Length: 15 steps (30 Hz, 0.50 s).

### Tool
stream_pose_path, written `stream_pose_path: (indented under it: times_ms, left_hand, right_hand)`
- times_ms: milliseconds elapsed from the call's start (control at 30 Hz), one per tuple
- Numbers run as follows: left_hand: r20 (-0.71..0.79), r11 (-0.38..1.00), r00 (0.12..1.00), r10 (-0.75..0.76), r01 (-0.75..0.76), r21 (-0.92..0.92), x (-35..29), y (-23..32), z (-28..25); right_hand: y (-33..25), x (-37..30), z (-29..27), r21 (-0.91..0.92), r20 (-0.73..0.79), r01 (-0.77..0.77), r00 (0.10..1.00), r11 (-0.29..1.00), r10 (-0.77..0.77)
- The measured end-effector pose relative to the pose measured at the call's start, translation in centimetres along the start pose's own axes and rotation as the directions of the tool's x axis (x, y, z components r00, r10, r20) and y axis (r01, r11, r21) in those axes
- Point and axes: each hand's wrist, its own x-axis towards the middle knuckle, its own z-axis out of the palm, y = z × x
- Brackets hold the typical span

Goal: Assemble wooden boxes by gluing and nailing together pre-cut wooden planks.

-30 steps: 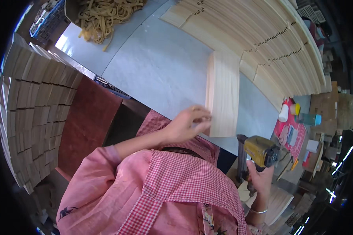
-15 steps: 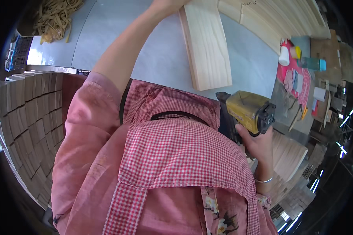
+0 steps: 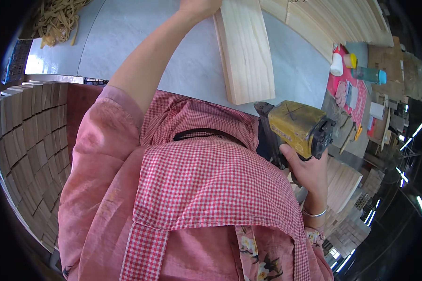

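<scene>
In my right hand (image 3: 309, 173) is a yellow and black nail gun (image 3: 295, 122), with my thumb over its grip and the fingers mostly hidden behind it. Its dark nose (image 3: 264, 108) points toward the near end of a long pale wooden piece (image 3: 248, 56), close beside its lower right corner. That piece lies lengthwise away from me on the grey-blue tabletop (image 3: 183, 61) and has a thick side. At the top edge, my left hand (image 3: 199, 6) is against the left side of the wood. Its fingers run out of view.
More pale boards (image 3: 337, 21) stand in a row at the far right. Beyond the table's right side are a white bottle (image 3: 336, 64) and a teal-capped bottle (image 3: 369, 75). Tan bands (image 3: 56, 21) lie in a heap at far left, above stacked wood blocks (image 3: 33, 126).
The nail gun has come slightly up and nearer the wooden piece's end. My view has shifted a little; the left hand stays beside the wood.
</scene>
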Motion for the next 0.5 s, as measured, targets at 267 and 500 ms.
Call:
stream_pose_path:
  times_ms: [267,500]
  left_hand:
    - [-0.13,0.988,0.981,0.143,-0.134,0.072,-1.9,3.3,-1.0]
    - [-0.13,0.985,0.978,0.165,-0.157,0.067,-2.0,3.6,-1.3]
  right_hand:
    - [-1.3,1.3,-0.6,-0.031,0.058,-0.095,0.994,0.995,0.097]
    - [-0.7,0.8,0.0,0.001,0.054,-0.133,0.99,0.991,0.132]
